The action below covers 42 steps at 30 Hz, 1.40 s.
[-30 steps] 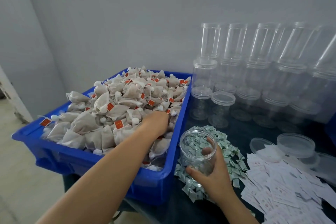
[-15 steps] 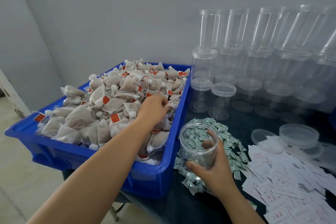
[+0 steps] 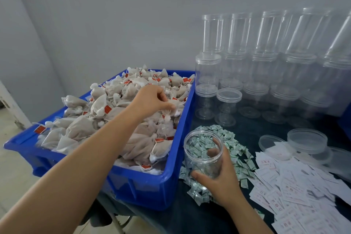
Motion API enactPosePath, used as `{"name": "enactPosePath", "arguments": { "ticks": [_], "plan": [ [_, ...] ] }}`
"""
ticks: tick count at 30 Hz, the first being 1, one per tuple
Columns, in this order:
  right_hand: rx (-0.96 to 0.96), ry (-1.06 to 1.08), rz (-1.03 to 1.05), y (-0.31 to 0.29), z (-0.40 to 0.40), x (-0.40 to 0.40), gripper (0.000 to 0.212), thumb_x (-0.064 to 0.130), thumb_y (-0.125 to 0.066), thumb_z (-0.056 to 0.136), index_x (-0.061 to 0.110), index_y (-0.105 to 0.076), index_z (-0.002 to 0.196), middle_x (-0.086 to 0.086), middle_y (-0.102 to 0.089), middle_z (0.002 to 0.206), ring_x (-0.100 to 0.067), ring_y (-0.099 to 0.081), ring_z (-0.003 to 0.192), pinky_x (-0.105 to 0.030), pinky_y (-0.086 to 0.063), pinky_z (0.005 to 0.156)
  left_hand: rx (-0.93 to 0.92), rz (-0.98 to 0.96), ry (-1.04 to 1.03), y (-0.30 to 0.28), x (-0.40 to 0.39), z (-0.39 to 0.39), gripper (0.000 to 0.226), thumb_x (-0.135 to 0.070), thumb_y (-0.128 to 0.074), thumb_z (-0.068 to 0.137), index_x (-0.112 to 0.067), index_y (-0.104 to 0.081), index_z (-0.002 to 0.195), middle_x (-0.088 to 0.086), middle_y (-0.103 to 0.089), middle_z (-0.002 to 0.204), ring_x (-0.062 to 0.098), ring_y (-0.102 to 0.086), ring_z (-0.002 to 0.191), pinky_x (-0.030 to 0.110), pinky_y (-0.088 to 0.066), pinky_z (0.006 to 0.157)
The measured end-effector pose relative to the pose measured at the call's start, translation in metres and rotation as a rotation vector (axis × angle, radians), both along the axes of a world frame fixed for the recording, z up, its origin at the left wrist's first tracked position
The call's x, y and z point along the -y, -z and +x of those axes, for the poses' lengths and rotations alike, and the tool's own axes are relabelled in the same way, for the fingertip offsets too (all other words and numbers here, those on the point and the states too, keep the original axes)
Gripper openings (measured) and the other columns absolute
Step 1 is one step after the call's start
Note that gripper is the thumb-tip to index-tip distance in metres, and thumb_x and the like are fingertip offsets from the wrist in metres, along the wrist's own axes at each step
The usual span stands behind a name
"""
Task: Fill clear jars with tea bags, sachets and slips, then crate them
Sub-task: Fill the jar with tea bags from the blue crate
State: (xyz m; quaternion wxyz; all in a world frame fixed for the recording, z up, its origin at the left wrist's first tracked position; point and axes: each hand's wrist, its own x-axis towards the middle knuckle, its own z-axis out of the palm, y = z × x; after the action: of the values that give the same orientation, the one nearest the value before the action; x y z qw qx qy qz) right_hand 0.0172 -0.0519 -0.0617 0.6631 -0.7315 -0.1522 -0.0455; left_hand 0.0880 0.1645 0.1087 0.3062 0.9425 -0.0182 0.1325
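Clear plastic made up the jar (image 3: 203, 155) that the right hand (image 3: 218, 178) held upright, thumb on the near side and fingers curled round the far wall, just beside the right wall of the blue tub (image 3: 152, 186). It stood on the pile of green sachets (image 3: 233, 144), with its open mouth close to the tub, probably so that each bag had only a short way to go. Nothing could be made out inside it for certain; the sachets showed through its wall.

The left hand (image 3: 152, 100) reached over the tub's right half and pinched one tea bag (image 3: 171, 107) between thumb and fingertips, lifted a little clear of the heap of tea bags (image 3: 98, 119), its tied end hanging below. The filling looked barely begun.

White slips (image 3: 296, 186) lay spread toward the table's near right corner, near the right hand, with three loose lids (image 3: 306, 139) beyond them. Empty jars (image 3: 264, 66) were stacked along the back edge against the wall, kept out of the way yet near. About five columns showed, two or three high; the exact number could not be told through the clear plastic. Tea bags, sachets and slips were each far too many to count. One tub was visible, and no crate.
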Motion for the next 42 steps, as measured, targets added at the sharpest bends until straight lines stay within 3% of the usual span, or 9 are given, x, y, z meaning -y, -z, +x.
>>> {"name": "enactPosePath", "arguments": {
  "ticks": [3,6,9,13,17,26,30,38,42],
  "plan": [
    [-0.006,0.011,-0.01,-0.001,0.001,0.0,0.104,0.059,-0.092,0.041,0.081,-0.03,0.121,0.025,-0.046,0.132,0.004,-0.052,0.123,-0.007,-0.048,0.09,0.0,0.053,-0.002,-0.017,-0.002,-0.001,0.029,-0.03,-0.08,0.073,-0.016,-0.056,0.066,-0.006,-0.06,0.068,0.002,-0.052,0.057,0.013,-0.037,0.052],
    [0.008,-0.004,-0.004,-0.001,0.002,0.0,0.101,0.043,-0.095,0.051,0.081,-0.031,0.118,0.038,-0.048,0.121,0.014,-0.05,0.118,-0.001,-0.045,0.084,-0.043,0.067,0.041,-0.033,-0.005,-0.002,0.018,-0.021,-0.076,0.079,-0.015,-0.059,0.074,0.0,-0.065,0.084,0.011,-0.06,0.075,0.018,-0.042,0.06],
    [0.006,0.005,-0.019,-0.002,0.002,0.0,0.098,0.042,-0.094,0.052,0.083,-0.031,0.116,0.046,-0.047,0.114,0.021,-0.047,0.114,0.005,-0.04,0.081,-0.142,0.073,0.087,-0.046,-0.006,-0.005,0.009,-0.011,-0.069,0.082,-0.016,-0.061,0.081,0.002,-0.066,0.086,0.008,-0.059,0.072,0.017,-0.041,0.059],
    [-0.026,0.022,-0.034,-0.005,0.0,0.0,0.099,0.056,-0.089,0.046,0.083,-0.027,0.118,0.031,-0.046,0.13,0.008,-0.048,0.124,-0.004,-0.043,0.087,-0.09,-0.025,0.097,-0.058,-0.003,-0.009,0.011,-0.007,-0.069,0.083,-0.015,-0.062,0.08,0.001,-0.067,0.076,0.007,-0.061,0.064,0.018,-0.048,0.062],
    [-0.023,0.02,-0.044,-0.007,-0.001,-0.001,0.1,0.06,-0.087,0.045,0.083,-0.024,0.119,0.026,-0.043,0.134,0.009,-0.044,0.126,-0.006,-0.04,0.091,0.023,-0.192,0.115,-0.075,0.004,-0.016,0.014,-0.004,-0.068,0.084,-0.013,-0.06,0.079,0.001,-0.067,0.072,0.005,-0.063,0.06,0.013,-0.054,0.06],
    [-0.036,-0.004,-0.022,-0.007,-0.002,-0.001,0.105,0.072,-0.088,0.038,0.08,-0.027,0.123,0.015,-0.043,0.143,-0.009,-0.047,0.134,-0.042,-0.042,0.114,0.132,-0.336,0.183,-0.087,0.034,-0.036,0.018,-0.001,-0.069,0.083,-0.014,-0.058,0.075,-0.004,-0.066,0.062,0.005,-0.064,0.055,0.018,-0.056,0.06],
    [-0.037,-0.014,0.0,-0.007,-0.002,-0.001,0.103,0.066,-0.091,0.04,0.08,-0.029,0.121,0.015,-0.045,0.143,-0.008,-0.048,0.133,-0.042,-0.043,0.113,0.136,-0.397,0.235,-0.073,0.048,-0.042,0.018,-0.004,-0.07,0.083,-0.015,-0.058,0.074,-0.004,-0.068,0.063,0.012,-0.066,0.064,0.026,-0.059,0.067],
    [-0.033,-0.014,0.002,-0.003,0.002,-0.001,0.103,0.054,-0.093,0.048,0.075,-0.03,0.126,0.013,-0.048,0.143,-0.008,-0.05,0.132,-0.044,-0.045,0.111,0.099,-0.345,0.277,-0.024,0.062,-0.053,0.017,-0.007,-0.07,0.083,-0.017,-0.059,0.074,-0.007,-0.069,0.068,0.003,-0.067,0.064,0.013,-0.051,0.06],
    [-0.026,-0.015,0.008,0.001,0.004,-0.001,0.105,0.052,-0.093,0.05,0.071,-0.03,0.131,0.011,-0.046,0.146,-0.007,-0.048,0.134,-0.043,-0.045,0.111,0.048,-0.241,0.235,-0.001,0.06,-0.057,0.012,-0.01,-0.071,0.082,-0.016,-0.061,0.078,-0.001,-0.07,0.078,0.011,-0.069,0.074,0.025,-0.058,0.071]
  ]
}}
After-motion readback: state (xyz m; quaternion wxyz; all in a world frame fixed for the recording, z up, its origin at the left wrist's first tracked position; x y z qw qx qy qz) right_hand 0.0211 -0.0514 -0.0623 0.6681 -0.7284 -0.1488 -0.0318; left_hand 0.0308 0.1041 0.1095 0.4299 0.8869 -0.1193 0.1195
